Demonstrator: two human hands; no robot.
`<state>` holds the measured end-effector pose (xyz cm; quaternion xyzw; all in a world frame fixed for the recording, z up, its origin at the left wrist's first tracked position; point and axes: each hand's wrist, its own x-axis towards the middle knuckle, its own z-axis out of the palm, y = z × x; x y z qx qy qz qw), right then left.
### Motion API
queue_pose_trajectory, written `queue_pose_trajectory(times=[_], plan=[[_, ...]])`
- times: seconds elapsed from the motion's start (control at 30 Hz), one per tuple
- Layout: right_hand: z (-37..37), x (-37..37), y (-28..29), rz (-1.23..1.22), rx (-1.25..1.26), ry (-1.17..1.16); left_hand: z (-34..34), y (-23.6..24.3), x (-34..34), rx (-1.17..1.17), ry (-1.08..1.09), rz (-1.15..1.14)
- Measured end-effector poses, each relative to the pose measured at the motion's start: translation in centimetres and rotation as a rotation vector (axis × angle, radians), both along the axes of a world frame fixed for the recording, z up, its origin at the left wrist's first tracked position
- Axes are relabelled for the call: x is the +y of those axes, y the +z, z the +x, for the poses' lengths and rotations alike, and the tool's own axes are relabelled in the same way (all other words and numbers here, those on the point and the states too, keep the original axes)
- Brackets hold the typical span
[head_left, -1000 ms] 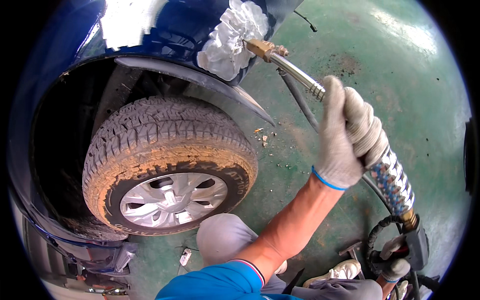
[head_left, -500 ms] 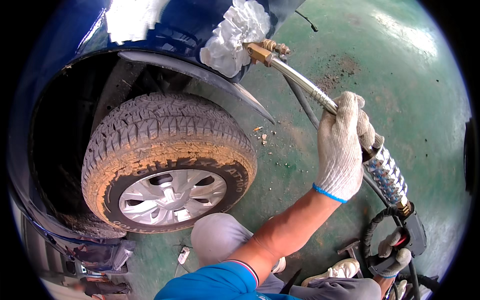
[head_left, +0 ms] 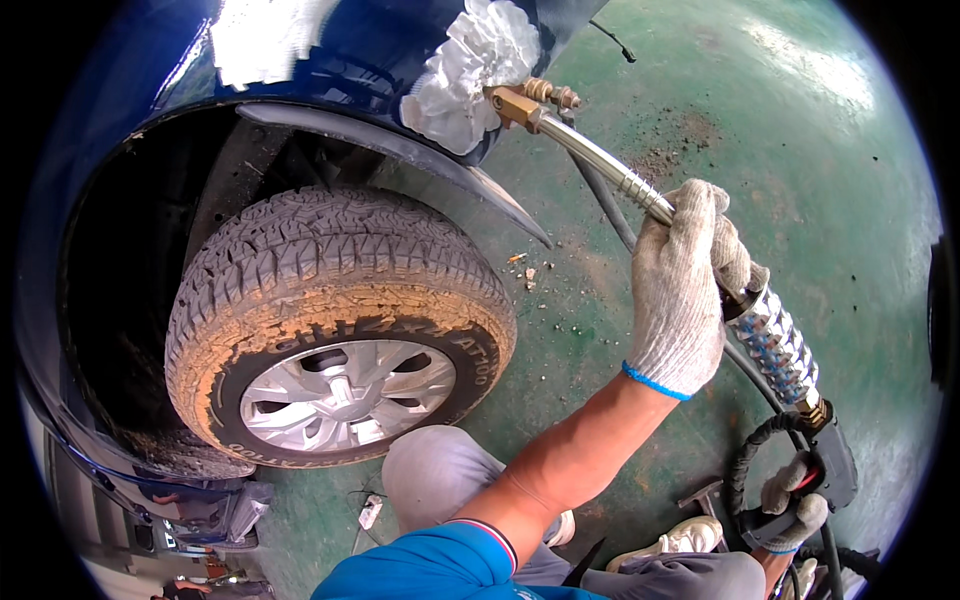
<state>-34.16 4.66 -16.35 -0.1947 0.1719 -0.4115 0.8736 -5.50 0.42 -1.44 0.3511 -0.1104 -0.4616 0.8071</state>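
A slide hammer dent puller (head_left: 775, 350), with a ridged chrome weight and a dark pistol-like handle, slants across the right side. At its far end a brass tip (head_left: 518, 105) meets a bare, rippled metal patch (head_left: 465, 85) on the blue car panel (head_left: 370, 50). My left hand (head_left: 680, 290), in a white knit glove with a blue cuff, is wrapped round the puller's shaft just above the weight. Lower down, my gloved right hand (head_left: 795, 510) closes round the handle, where a bit of red shows by the fingers.
A mud-caked tire (head_left: 340, 250) on a silver rim stands left of my arm, below the wheel arch. Near my shoe (head_left: 690, 535) lies a hammer (head_left: 700, 495). A dark cable (head_left: 605, 195) runs beside the puller. Crumbs of dirt (head_left: 680, 140) lie on the green floor.
Almost nothing differs. My left hand and the lower part of the puller have shifted very slightly; both hands keep their hold and the brass tip stays at the patch.
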Motion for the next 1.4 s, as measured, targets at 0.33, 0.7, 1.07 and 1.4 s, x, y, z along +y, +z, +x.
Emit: queue_pose_trajectory(times=[0.33,0.7,1.07,1.4], plan=[[0.0,-0.7,0.4,-0.108,0.074,0.008,-2.6,-2.9,0.0,-0.165,-0.039,-0.043],[-1.1,-0.3,-0.8,-0.097,0.03,-0.036,6.4,1.5,-1.9,-0.199,0.088,-0.163],[-0.6,0.9,-1.4,-0.063,0.052,-0.035,-1.1,-2.0,0.2,-0.132,-0.193,-0.094],[0.4,0.9,-0.8,-0.069,0.058,-0.039,-2.8,-4.2,0.9,-0.076,-0.221,-0.209]])
